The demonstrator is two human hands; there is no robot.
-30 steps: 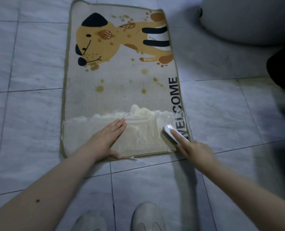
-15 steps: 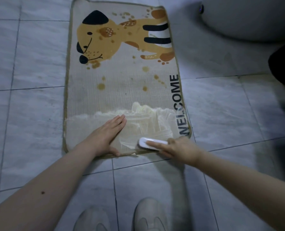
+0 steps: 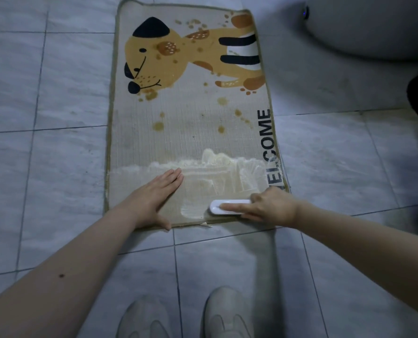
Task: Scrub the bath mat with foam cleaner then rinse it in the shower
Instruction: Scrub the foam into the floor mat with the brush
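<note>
A beige rectangular bath mat [image 3: 190,132] printed with a yellow cartoon dog and the black word WELCOME lies flat on the pale grey marbled floor tiles [image 3: 56,167], its long side running away from the person. A band of whitish foam [image 3: 217,164] crosses the mat's near end, streaked and thinner toward the near edge, thicker in a ragged ridge on the far side.

The left hand [image 3: 154,198] presses flat on the near left part of the mat, its fingers [image 3: 172,176] straight and held together, the tips reaching the foam ridge, the thumb lying along the mat's near edge.

The right hand [image 3: 271,207] grips a small white oblong plastic scrub brush [image 3: 223,207] that sits on the foamy patch close to the mat's near edge, lying crosswise and pointing left. The index finger is stretched along the brush's top, and the other fingers are curled around its right end.

Two light-coloured shoes [image 3: 190,315] show at the bottom edge, on the tiles just short of the mat. A large rounded grey object [image 3: 374,28] stands at the top right, beside the mat's far corner.
</note>
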